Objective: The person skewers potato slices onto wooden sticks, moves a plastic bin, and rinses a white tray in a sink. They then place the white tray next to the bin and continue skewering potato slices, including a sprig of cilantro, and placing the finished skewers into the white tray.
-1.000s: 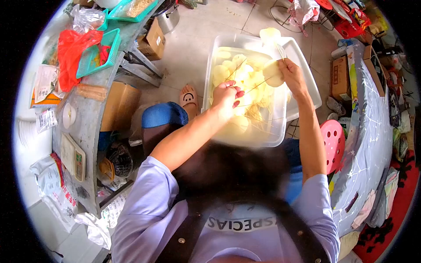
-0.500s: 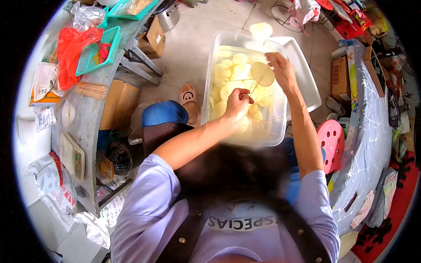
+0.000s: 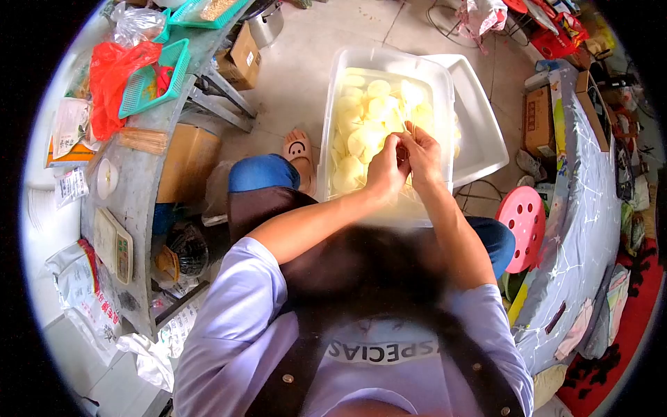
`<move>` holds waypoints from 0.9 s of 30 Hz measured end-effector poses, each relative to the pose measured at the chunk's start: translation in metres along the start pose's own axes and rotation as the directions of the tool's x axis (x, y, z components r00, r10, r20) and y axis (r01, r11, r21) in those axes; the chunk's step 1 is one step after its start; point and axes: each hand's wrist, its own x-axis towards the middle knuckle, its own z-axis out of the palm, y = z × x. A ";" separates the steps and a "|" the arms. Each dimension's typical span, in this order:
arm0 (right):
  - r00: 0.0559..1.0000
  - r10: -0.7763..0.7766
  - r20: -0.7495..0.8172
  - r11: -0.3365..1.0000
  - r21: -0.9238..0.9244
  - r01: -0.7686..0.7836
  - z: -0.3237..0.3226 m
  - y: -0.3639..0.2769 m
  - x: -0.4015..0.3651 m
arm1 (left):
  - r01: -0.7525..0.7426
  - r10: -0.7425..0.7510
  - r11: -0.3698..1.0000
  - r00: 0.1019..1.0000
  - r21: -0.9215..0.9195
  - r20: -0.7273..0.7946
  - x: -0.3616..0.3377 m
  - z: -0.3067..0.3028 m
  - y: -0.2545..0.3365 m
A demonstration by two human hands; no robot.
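A clear plastic tub (image 3: 329, 111) stands on the floor in front of my knees, filled with pale yellow potato slices (image 3: 365, 115) and thin bamboo skewers. My left hand (image 3: 386, 169) and my right hand (image 3: 420, 154) are close together over the near half of the tub, fingers pinched. A thin skewer tip (image 3: 408, 129) sticks up between them. Whether a slice is also held is hidden by the fingers.
The tub's white lid (image 3: 479, 125) lies to its right. A grey table (image 3: 139, 174) at left carries a red bag (image 3: 111, 80), green baskets (image 3: 149, 80) and a scale (image 3: 114, 247). A pink stool (image 3: 522, 219) and cardboard boxes (image 3: 538, 121) stand at right, a sandalled foot (image 3: 299, 156) at left.
My right hand came down from the tub's far rim, where it held a potato slice, and met my left hand over the tub. The slice is no longer seen held up.
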 end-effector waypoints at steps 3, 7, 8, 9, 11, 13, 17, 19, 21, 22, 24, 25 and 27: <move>0.995 -0.053 -0.083 0.998 -0.038 0.050 -0.021 -0.010 0.001 | 0.042 -0.036 0.999 0.971 -0.020 0.234 -0.003 -0.003 0.018; 0.924 -0.253 -0.286 0.967 -0.064 0.245 -0.085 -0.025 0.037 | -0.117 0.045 0.976 0.934 0.184 0.356 0.007 -0.011 0.018; 0.877 -0.305 -0.371 0.945 -0.229 0.231 -0.110 -0.021 0.055 | -0.244 0.124 0.907 0.933 0.342 0.337 0.014 -0.017 0.010; 0.851 -0.340 -0.401 0.910 -0.370 0.189 -0.143 -0.002 0.081 | -0.356 0.206 0.797 0.920 0.488 0.333 0.022 -0.021 0.005; 0.870 -0.162 -0.465 0.838 -0.531 -0.127 -0.203 0.050 0.128 | -0.209 0.035 0.662 0.968 0.719 0.249 0.035 -0.029 0.009; 0.846 -0.011 -0.533 0.797 -0.516 -0.315 -0.240 0.109 0.162 | -0.218 0.122 0.526 0.976 0.822 0.181 0.053 -0.034 -0.011; 0.851 0.150 -0.503 0.797 -0.448 -0.405 -0.245 0.132 0.175 | -0.175 0.153 0.396 0.981 0.901 0.124 0.080 -0.033 -0.059; 0.858 0.187 -0.478 0.729 -0.518 -0.447 -0.241 0.120 0.178 | -0.182 0.135 0.394 0.981 0.901 0.138 0.084 -0.031 -0.056; 0.861 -0.278 -0.426 0.503 -0.828 -0.248 -0.259 0.148 0.199 | -0.191 0.147 0.373 0.978 0.908 0.146 0.088 -0.028 -0.048; 0.873 -0.304 -0.382 0.491 -0.848 -0.200 -0.246 0.118 0.191 | -0.185 0.124 0.369 0.981 0.911 0.148 0.089 -0.027 -0.044; 0.882 -0.382 -0.277 0.528 -0.848 -0.038 -0.209 0.061 0.163 | -0.202 0.118 0.361 0.978 0.910 0.171 0.087 -0.028 -0.043; 0.870 -0.439 -0.224 0.568 -0.819 0.075 -0.188 0.037 0.145 | -0.229 0.136 0.356 0.972 0.906 0.193 0.086 -0.030 -0.044; 0.881 -0.460 -0.109 0.636 -0.733 0.241 -0.145 0.004 0.107 | -0.273 0.203 0.386 0.957 0.881 0.208 0.085 -0.032 -0.041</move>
